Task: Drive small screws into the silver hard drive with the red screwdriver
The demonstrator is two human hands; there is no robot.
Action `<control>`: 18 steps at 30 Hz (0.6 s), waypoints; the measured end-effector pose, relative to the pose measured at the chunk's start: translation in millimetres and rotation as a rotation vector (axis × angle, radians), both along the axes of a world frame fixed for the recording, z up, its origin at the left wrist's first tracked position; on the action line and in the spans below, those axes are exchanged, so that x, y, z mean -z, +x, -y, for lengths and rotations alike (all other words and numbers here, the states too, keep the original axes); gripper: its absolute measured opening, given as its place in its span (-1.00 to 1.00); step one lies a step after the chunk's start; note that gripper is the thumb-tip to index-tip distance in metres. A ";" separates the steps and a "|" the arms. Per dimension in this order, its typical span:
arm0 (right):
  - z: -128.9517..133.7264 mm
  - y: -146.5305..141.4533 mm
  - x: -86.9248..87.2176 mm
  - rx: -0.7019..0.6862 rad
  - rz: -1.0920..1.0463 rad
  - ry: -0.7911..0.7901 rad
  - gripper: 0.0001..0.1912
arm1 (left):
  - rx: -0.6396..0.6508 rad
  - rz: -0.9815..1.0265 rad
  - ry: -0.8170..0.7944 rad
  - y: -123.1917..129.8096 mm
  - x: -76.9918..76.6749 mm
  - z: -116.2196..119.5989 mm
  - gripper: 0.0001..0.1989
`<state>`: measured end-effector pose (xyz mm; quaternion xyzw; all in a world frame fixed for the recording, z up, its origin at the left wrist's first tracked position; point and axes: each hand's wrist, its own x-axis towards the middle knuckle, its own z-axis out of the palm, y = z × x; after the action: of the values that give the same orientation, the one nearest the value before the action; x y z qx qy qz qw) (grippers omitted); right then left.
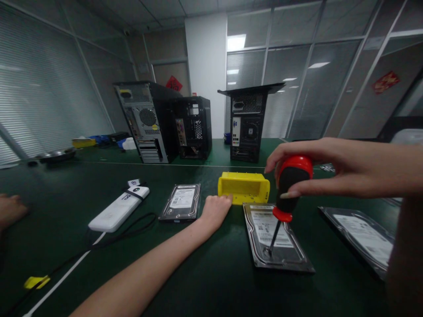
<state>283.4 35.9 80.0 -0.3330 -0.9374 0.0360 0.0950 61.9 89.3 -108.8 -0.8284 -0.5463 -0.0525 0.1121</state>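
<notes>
A screwdriver (291, 182) with a black and red handle is gripped from above by my right hand (317, 169). Its shaft slants down, and the tip meets a round spot near the front of a hard drive (277, 237) lying flat, label up. Curled closed, my left hand (216, 209) rests on the table by the lower left corner of a yellow plastic bin (243, 176). Its fingertips are hidden, so whether they hold anything cannot be seen. The bin's open side faces me, with small dark bits inside.
Other hard drives (181, 200) (363, 237) lie left and right. A white power bank (120, 209) with cables is further left, near another person's hand (11, 211). Computer cases (148, 123) (193, 127) (249, 125) stand at the back. A metal dish (56, 155) sits back left.
</notes>
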 end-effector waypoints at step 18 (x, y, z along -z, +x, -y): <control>-4.1 3.4 3.4 -0.088 -0.003 -0.013 -0.54 | -0.015 0.089 -0.045 4.7 6.1 -8.8 -0.77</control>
<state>286.8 40.1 76.5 -0.2922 -0.9507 0.0467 0.0927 66.6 98.1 -114.9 -0.8233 -0.5581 -0.0763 0.0695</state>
